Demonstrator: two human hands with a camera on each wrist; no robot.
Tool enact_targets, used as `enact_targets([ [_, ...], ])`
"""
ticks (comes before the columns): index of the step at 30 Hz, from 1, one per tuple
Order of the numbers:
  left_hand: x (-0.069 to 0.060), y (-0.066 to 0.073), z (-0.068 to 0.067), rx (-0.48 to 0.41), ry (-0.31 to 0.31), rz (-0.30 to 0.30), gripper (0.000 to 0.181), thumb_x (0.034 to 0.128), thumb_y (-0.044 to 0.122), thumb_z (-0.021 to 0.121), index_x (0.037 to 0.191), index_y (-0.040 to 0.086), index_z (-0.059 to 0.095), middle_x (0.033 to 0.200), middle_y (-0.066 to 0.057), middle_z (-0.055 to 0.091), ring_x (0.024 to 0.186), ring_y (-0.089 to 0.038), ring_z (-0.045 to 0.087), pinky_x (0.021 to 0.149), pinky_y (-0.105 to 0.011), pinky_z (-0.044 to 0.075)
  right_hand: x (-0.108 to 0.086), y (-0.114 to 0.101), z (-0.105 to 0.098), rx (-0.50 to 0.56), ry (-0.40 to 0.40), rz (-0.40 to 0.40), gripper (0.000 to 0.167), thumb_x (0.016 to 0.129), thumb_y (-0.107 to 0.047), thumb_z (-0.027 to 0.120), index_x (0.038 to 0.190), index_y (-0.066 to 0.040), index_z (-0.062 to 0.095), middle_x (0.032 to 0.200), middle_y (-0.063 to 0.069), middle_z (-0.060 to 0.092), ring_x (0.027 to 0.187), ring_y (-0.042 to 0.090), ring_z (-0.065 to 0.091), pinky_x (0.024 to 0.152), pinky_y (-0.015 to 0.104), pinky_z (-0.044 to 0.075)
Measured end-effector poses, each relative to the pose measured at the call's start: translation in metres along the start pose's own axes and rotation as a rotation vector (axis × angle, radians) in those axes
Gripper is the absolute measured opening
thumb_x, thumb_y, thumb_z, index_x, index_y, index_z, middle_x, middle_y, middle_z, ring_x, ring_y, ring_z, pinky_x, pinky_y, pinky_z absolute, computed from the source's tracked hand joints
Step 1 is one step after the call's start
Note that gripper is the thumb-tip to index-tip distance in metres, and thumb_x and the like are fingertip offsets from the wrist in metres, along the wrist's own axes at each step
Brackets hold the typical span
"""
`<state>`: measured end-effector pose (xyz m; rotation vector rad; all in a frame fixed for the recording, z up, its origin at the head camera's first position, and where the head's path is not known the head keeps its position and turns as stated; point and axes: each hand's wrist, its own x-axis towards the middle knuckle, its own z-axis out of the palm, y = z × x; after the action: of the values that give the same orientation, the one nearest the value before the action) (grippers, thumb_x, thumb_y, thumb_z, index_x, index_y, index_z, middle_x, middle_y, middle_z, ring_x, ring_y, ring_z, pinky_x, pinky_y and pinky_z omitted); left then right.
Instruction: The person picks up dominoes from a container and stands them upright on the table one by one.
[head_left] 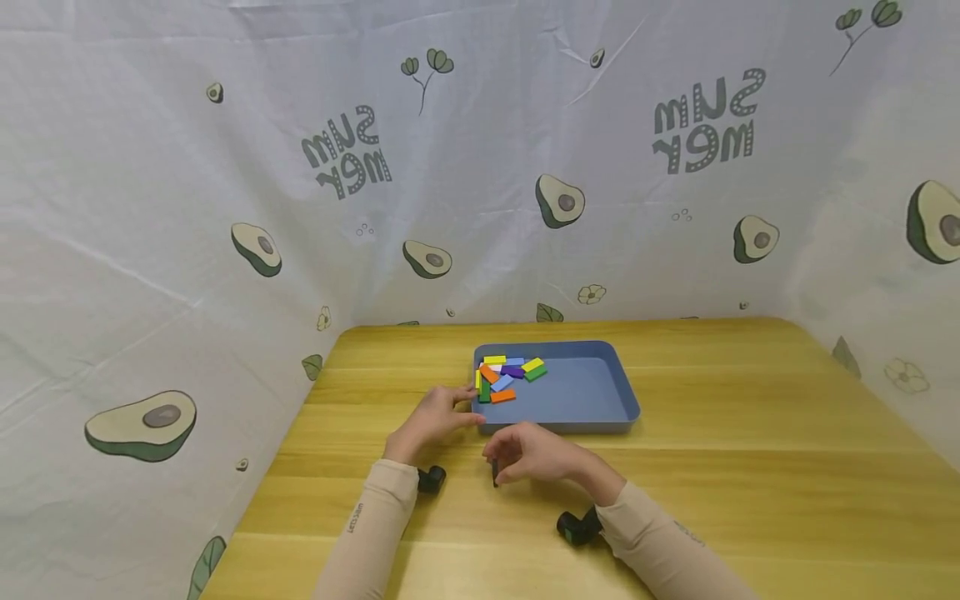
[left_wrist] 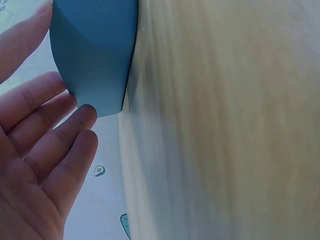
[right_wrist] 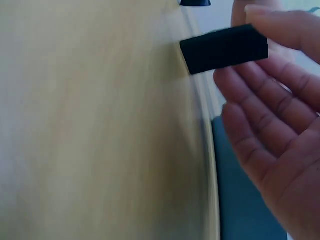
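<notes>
A blue-grey rectangular tray (head_left: 592, 392) lies on the table, with several coloured domino-like blocks (head_left: 513, 372) grouped in its left part. My left hand (head_left: 435, 417) is at the tray's front left corner. In the left wrist view, the left fingers (left_wrist: 82, 120) are loosely extended and touch the outside of the tray wall (left_wrist: 95, 65), while the thumb reaches its upper edge. In front of the tray, my right hand (head_left: 536, 454) pinches a black block (right_wrist: 225, 48) between thumb and fingers. That block is held upright, close over the wooden table; whether it touches the wood, I cannot tell.
The wooden table (head_left: 720, 450) extends on both sides of the tray. A white curtain (head_left: 487, 167) printed with avocados hangs behind and beside it. Black wrist cameras, left (head_left: 431, 479) and right (head_left: 579, 527), stick out beneath the sleeves.
</notes>
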<state>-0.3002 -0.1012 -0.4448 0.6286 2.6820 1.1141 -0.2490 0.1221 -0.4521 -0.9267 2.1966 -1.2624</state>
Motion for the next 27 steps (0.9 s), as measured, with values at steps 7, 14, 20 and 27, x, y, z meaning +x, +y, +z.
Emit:
enact_targets([
  [7, 0.001, -0.001, -0.001, 0.003, 0.011, 0.001, 0.056, 0.0897, 0.03, 0.077, 0.136, 0.004, 0.061, 0.15, -0.011, 0.051, 0.143, -0.031, 0.044, 0.114, -0.047, 0.041, -0.003, -0.003, -0.009, -0.023, 0.011, -0.008, 0.038, 0.088, -0.012, 0.077, 0.122, 0.002, 0.066, 0.117, 0.014, 0.071, 0.104, 0.018, 0.068, 0.093, 0.027, 0.055],
  [14, 0.0, -0.002, 0.0, 0.002, 0.006, 0.005, 0.056, 0.0901, 0.032, 0.076, 0.137, 0.004, 0.061, 0.151, -0.01, 0.051, 0.142, -0.03, 0.045, 0.114, -0.048, 0.041, -0.008, -0.007, -0.016, -0.035, 0.012, -0.039, 0.038, 0.09, -0.011, 0.074, 0.122, 0.005, 0.064, 0.119, 0.02, 0.068, 0.111, 0.032, 0.064, 0.092, 0.028, 0.055],
  [20, -0.003, -0.002, 0.001, -0.016, 0.017, 0.004, 0.055, 0.0895, 0.031, 0.077, 0.135, 0.003, 0.062, 0.149, -0.012, 0.052, 0.14, -0.033, 0.047, 0.113, -0.05, 0.042, -0.008, -0.008, -0.018, -0.046, 0.03, -0.036, 0.035, 0.09, -0.01, 0.074, 0.12, 0.005, 0.065, 0.116, 0.02, 0.069, 0.107, 0.033, 0.066, 0.088, 0.023, 0.054],
  [27, -0.002, -0.001, 0.0, -0.037, 0.018, 0.01, 0.055, 0.0899, 0.03, 0.076, 0.135, 0.002, 0.062, 0.15, -0.011, 0.051, 0.142, -0.034, 0.045, 0.115, -0.05, 0.04, -0.01, -0.013, -0.031, -0.029, 0.078, -0.061, 0.032, 0.092, -0.008, 0.071, 0.119, 0.008, 0.064, 0.117, 0.027, 0.067, 0.106, 0.033, 0.066, 0.089, 0.027, 0.055],
])
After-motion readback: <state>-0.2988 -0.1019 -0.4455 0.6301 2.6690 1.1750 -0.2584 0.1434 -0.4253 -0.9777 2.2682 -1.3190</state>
